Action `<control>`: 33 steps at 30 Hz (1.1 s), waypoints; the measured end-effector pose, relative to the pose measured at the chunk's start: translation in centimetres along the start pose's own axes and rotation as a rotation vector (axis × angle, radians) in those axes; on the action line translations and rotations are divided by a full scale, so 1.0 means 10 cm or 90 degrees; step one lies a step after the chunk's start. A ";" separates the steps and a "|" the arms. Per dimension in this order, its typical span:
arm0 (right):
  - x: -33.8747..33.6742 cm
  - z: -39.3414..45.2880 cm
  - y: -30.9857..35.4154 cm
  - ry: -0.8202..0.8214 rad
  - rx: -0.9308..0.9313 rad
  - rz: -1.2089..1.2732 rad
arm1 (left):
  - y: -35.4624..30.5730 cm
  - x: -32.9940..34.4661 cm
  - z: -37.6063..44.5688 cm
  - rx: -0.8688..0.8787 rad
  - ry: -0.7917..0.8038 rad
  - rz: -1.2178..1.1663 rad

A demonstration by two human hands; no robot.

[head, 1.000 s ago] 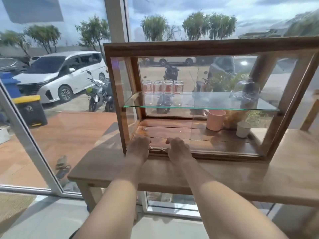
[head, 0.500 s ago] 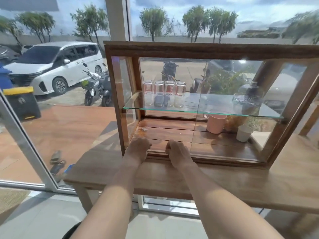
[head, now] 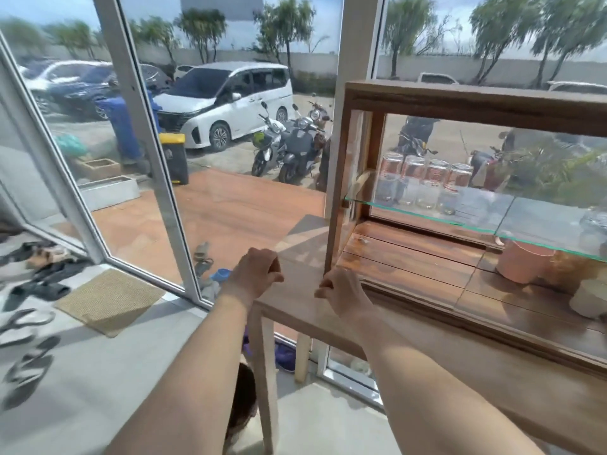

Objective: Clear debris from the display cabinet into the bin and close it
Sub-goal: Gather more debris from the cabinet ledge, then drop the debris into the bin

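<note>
The wooden display cabinet point(head: 473, 103) with glass sides stands on a wooden table point(head: 460, 366), and its front left half is open. A small pale crumb of debris point(head: 362, 239) lies on its plank floor near the left wall. My left hand point(head: 254, 274) hovers over the table's left end with its fingers curled shut. At the cabinet's lower left corner, touching the front rail, my right hand point(head: 341, 295) is curled shut too. Nothing shows inside either fist. No indoor bin is clearly in view.
Several upturned glasses point(head: 423, 182) stand on the glass shelf point(head: 427, 215). Below are a pink cup point(head: 522, 261) and a white cup point(head: 589, 298). A dark round object point(head: 243, 399) sits under the table's left end. Sandals point(head: 29, 323) and a doormat point(head: 110, 300) lie on the floor at left.
The view has swung left and closer. Both hands came off the cabinet's front rail and shifted left; the left one is now past the cabinet, over the bare table end.
</note>
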State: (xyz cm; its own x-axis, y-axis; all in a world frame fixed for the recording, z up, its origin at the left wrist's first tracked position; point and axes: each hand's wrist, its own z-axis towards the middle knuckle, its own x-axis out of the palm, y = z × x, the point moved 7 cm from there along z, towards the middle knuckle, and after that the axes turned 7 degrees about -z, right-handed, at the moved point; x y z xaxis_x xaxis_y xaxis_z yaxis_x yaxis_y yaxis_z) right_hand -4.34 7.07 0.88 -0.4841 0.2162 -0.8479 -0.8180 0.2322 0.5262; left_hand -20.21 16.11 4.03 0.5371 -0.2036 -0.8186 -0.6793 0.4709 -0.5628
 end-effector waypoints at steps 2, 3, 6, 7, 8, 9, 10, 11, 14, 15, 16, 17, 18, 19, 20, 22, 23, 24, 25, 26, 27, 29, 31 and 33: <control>0.30 0.15 0.38 0.031 -0.042 -0.003 | 0.45 -0.21 -0.03 -0.041 -0.017 0.025; 0.45 0.23 0.57 0.041 -0.056 -0.014 | 0.67 -0.32 -0.05 -0.054 -0.032 0.021; 0.88 0.43 1.11 0.060 -0.107 -0.058 | 1.27 -0.56 -0.14 -0.122 -0.056 0.011; 1.04 0.49 1.26 0.067 -0.124 -0.068 | 1.44 -0.60 -0.17 -0.146 -0.054 0.016; 1.19 0.55 1.40 0.079 -0.135 -0.079 | 1.61 -0.64 -0.19 -0.166 -0.052 0.016; 1.35 0.62 1.50 0.083 -0.148 -0.087 | 1.78 -0.65 -0.20 -0.181 -0.052 0.013; 1.52 0.68 1.59 0.092 -0.158 -0.097 | 1.97 -0.65 -0.21 -0.203 -0.050 0.008; 1.69 0.73 1.68 0.103 -0.171 -0.112 | 2.15 -0.63 -0.22 -0.224 -0.044 0.010; 2.18 0.86 1.79 0.158 -0.176 -0.148 | 2.68 -0.47 -0.25 -0.281 -0.007 0.003; 2.35 0.89 1.77 0.173 -0.163 -0.153 | 2.83 -0.40 -0.27 -0.296 0.011 0.000; 2.54 0.91 1.71 0.196 -0.139 -0.157 | 2.97 -0.32 -0.28 -0.311 0.028 0.001; 2.69 0.93 1.65 0.209 -0.119 -0.155 | 3.11 -0.23 -0.28 -0.323 0.043 0.002; 2.88 0.95 1.55 0.213 -0.099 -0.168 | 3.24 -0.14 -0.28 -0.331 0.056 -0.006; 3.03 0.98 1.47 0.203 -0.083 -0.164 | 3.35 -0.04 -0.28 -0.339 0.068 -0.019; 3.17 1.02 1.38 0.194 -0.068 -0.160 | 3.46 0.06 -0.27 -0.344 0.084 -0.027; 3.29 1.06 1.29 0.172 -0.040 -0.136 | 3.63 0.25 -0.24 -0.343 0.121 -0.025; 3.35 1.06 1.26 0.187 -0.019 -0.120 | 3.69 0.34 -0.21 -0.341 0.139 -0.023; 3.39 1.06 1.24 0.208 -0.014 -0.108 | 3.75 0.43 -0.18 -0.338 0.153 -0.022; 3.42 1.07 1.22 0.228 -0.007 -0.098 | 3.78 0.49 -0.15 -0.334 0.164 -0.016; 3.43 1.07 1.20 0.243 0.002 -0.101 | 3.81 0.54 -0.12 -0.331 0.175 -0.006; 3.44 1.08 1.16 0.252 0.013 -0.109 | 3.82 0.58 -0.10 -0.328 0.183 0.006; 3.44 1.07 1.12 0.260 0.031 -0.112 | 3.84 0.60 -0.09 -0.327 0.189 0.024; 3.39 1.05 1.10 0.252 0.031 -0.122 | 3.85 0.58 -0.11 -0.332 0.185 0.027; 3.32 0.99 1.11 0.244 0.028 -0.134 | 3.84 0.53 -0.16 -0.343 0.179 0.025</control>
State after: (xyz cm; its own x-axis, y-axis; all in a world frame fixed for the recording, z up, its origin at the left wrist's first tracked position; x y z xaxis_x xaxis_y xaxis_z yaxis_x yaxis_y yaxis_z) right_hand -26.42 26.23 -20.84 -0.3950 -0.2063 -0.8952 -0.9015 0.2747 0.3345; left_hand -44.22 31.69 -22.10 0.4042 -0.4487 -0.7971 -0.8926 -0.0034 -0.4507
